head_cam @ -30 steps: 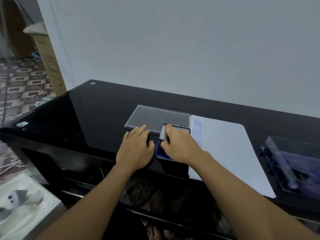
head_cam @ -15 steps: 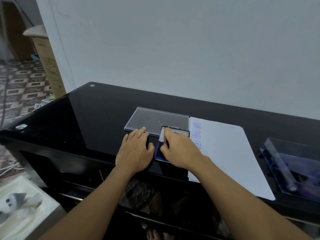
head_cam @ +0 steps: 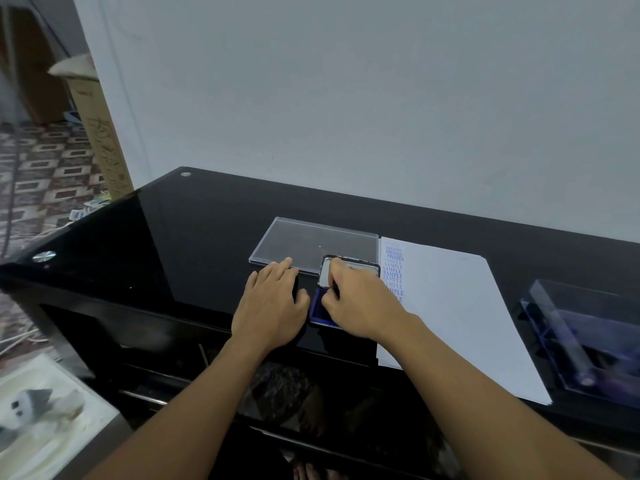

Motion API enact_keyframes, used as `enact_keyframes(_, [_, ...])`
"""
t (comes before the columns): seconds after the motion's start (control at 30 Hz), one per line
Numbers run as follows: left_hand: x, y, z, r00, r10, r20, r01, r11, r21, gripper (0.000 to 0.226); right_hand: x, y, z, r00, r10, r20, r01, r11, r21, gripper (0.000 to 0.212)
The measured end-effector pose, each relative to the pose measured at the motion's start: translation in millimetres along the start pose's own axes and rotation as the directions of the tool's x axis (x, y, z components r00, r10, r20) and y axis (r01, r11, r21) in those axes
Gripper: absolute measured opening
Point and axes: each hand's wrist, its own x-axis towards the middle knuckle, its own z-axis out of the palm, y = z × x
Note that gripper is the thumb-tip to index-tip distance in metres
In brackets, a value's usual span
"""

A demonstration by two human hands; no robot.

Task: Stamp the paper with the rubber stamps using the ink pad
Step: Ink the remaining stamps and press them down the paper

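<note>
Blue ink pad (head_cam: pixel 317 308), right hand (head_cam: pixel 360 303) pinching stamp (head_cam: pixel 334 288)

paper (head_cam: pixel 450 306) stamped "AMENDED", "SAMPLE" in blue

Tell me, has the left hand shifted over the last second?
No. The left hand keeps its fingertips at the near edge of the clear lid, just as before.
</note>
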Motion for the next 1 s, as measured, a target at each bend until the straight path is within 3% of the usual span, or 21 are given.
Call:
enact_keyframes(0.3, [2, 0, -2, 1.0, -0.008, 0.03, 0.008, 1.0, -0.026, 0.052, 3, 1, -15, 0.997, 0.011, 0.072, -0.013, 1.0, 0.027, 0.011])
enact_keyframes(0.53, [10, 10, -18, 0.998, -0.065, -0.006, 0.062, 0.974, -0.216, 0.048, 5, 28, -58, 0.993, 0.091, 0.08, -0.097, 0.992, 0.08, 0.009])
enact_keyframes(0.7, [23, 37, -30, 1.0, 0.015, 0.018, -0.009, 0.948, -0.317, 0.045, 3, 58, -79, 0.983, 0.159, 0.091, -0.164, 0.985, 0.056, 0.013])
enact_keyframes(0.83, [37, 63, -31, 0.993, 0.072, 0.097, -0.039, 0.951, -0.308, 0.047, -1, 70, -79, 0.968, 0.223, 0.119, -0.23, 0.971, 0.056, 0.026])
enact_keyframes(1.0, [52, 84, -22, 0.982, 0.082, 0.168, -0.04, 0.97, -0.239, 0.046, -6, 75, -70, 0.958, 0.236, 0.164, -0.241, 0.97, 0.012, 0.026])
